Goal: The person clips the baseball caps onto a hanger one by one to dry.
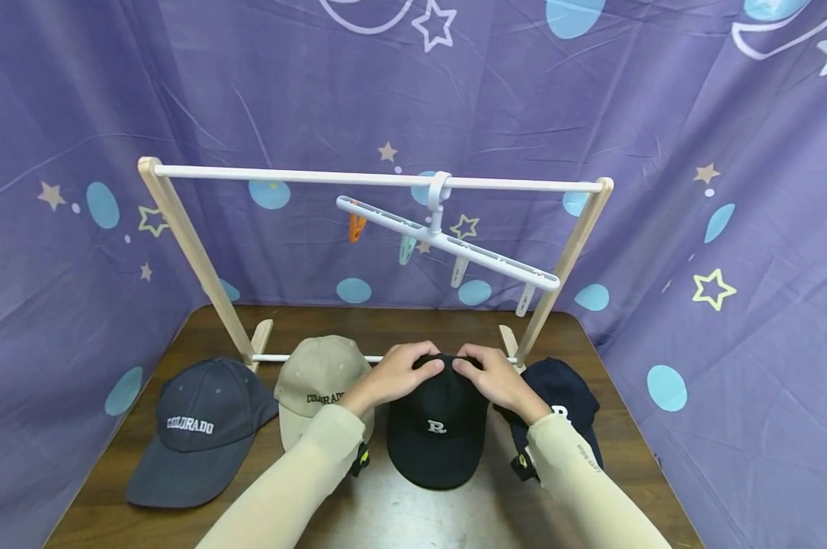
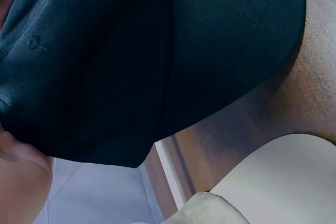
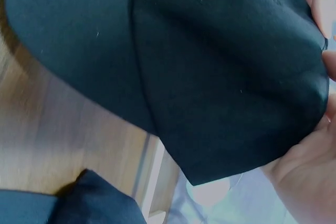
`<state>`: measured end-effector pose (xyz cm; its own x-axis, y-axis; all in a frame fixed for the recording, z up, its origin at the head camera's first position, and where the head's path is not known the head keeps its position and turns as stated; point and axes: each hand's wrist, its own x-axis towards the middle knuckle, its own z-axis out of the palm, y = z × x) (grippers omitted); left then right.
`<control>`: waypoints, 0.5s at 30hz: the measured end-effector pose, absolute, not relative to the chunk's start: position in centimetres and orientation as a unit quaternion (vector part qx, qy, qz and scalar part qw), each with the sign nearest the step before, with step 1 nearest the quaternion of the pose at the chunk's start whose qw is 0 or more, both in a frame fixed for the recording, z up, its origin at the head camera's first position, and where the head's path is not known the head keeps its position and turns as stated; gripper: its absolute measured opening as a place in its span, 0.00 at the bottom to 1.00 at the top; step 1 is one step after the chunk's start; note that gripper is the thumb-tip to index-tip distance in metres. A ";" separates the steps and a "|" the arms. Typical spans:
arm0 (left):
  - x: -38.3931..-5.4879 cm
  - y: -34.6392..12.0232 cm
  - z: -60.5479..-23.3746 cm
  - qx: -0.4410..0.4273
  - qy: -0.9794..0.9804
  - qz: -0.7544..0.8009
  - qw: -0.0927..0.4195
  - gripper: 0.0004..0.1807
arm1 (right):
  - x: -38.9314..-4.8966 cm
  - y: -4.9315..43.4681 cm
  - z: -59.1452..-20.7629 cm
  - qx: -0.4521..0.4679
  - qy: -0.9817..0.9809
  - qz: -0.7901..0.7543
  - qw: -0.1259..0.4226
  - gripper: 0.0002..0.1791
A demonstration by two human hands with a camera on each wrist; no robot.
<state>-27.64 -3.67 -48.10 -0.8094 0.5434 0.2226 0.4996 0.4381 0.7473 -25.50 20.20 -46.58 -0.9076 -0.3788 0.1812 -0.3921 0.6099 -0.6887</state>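
Observation:
A black baseball cap (image 1: 437, 461) with a white R on its front is held up between both hands, brim down towards the person. My left hand (image 1: 401, 372) grips the top left of its crown, thumb in front and fingers behind. On the top right, my right hand (image 1: 497, 375) pinches the crown the same way. The left wrist view shows the cap's side and brim (image 2: 236, 35) above the wooden tabletop. In the right wrist view, fingers hold the crown (image 3: 231, 77) at its back edge. The fingers behind the cap are partly hidden.
A beige cap (image 1: 324, 362) and a dark grey cap (image 1: 200, 450) lie to the left, a navy cap (image 1: 567, 385) to the right. Behind stands a rack with a white top bar (image 1: 290, 176). A white hanger (image 1: 447, 242) with several clips hangs from it, tilted down rightward.

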 end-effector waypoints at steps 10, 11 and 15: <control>-27.4 -3.7 -47.0 0.316 0.852 0.416 0.038 0.09 | -25.3 21.2 -46.2 0.229 -0.892 0.389 -0.026 0.13; -27.4 -3.7 -46.9 0.317 0.852 0.416 0.035 0.10 | -25.3 21.3 -46.2 0.232 -0.891 0.389 -0.027 0.13; -27.4 -3.7 -46.6 0.315 0.854 0.413 0.029 0.10 | -25.4 21.7 -46.0 0.232 -0.893 0.386 -0.021 0.14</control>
